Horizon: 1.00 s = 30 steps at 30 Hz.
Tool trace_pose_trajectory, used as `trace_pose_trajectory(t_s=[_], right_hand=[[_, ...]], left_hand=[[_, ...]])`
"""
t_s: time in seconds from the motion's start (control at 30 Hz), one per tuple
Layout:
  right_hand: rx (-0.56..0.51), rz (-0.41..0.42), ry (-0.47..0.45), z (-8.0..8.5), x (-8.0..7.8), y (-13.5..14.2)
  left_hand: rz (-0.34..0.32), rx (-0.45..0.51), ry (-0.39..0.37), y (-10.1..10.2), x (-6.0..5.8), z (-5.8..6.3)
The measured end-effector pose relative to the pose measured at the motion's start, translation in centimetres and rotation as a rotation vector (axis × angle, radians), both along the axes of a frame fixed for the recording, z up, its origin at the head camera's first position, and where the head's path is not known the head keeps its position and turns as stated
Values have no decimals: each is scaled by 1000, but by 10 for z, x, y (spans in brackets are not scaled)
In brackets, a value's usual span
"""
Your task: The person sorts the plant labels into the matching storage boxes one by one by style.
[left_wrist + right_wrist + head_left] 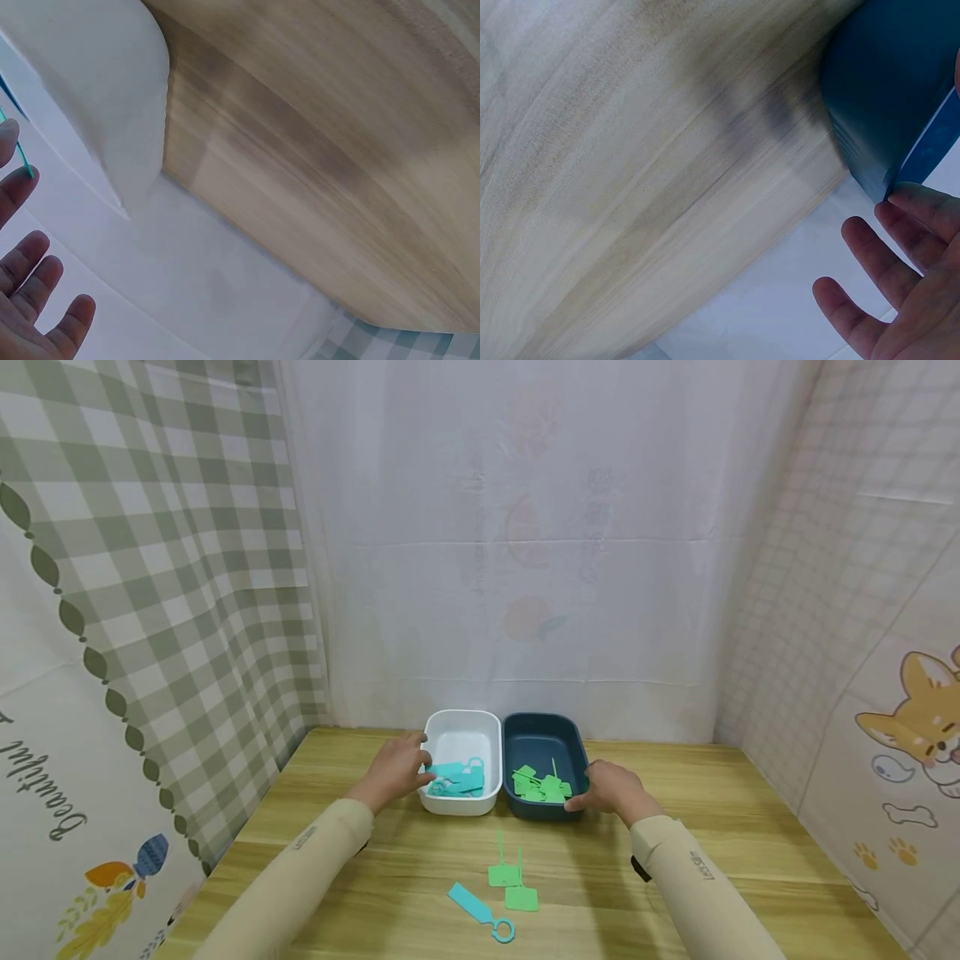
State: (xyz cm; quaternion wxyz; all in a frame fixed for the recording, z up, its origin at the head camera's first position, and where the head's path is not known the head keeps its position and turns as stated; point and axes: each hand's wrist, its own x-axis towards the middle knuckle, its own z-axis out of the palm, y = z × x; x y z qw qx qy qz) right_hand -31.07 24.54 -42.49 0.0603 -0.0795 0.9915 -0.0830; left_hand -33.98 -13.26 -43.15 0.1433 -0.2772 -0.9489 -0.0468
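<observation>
My left hand (397, 768) is at the left rim of a white bin (463, 806) holding several teal plastic tags (467, 783). In the left wrist view, its thumb and index finger pinch a thin teal tag (26, 159), seen edge-on; the other fingers are spread. My right hand (613, 789) is at the right front corner of a navy bin (542, 812), fingers loosely extended along the rim and nothing visible in them. Inside that bin lie several green tags (542, 787) with thin tails.
On the wooden table (405, 877) in front of the bins lie two green tags (521, 898) with tails pointing away, and one teal tag (471, 903) with a ring end. A white curtain (517, 610) hangs behind; patterned cloths (225, 568) flank both sides.
</observation>
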Motion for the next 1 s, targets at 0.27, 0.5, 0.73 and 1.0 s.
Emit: trace_pose_trajectory(t_s=[0.27, 0.5, 0.73, 1.0], right_hand=[[-4, -1, 0, -1, 0, 1], [-6, -10, -13, -3, 0, 1], [-1, -10, -2, -1, -1, -1], [6, 6, -1, -1, -1, 0]], left_hand=[[29, -27, -37, 10, -8, 0], [69, -101, 1, 22, -12, -5], [151, -164, 52, 29, -14, -6], [104, -160, 102, 30, -11, -6]])
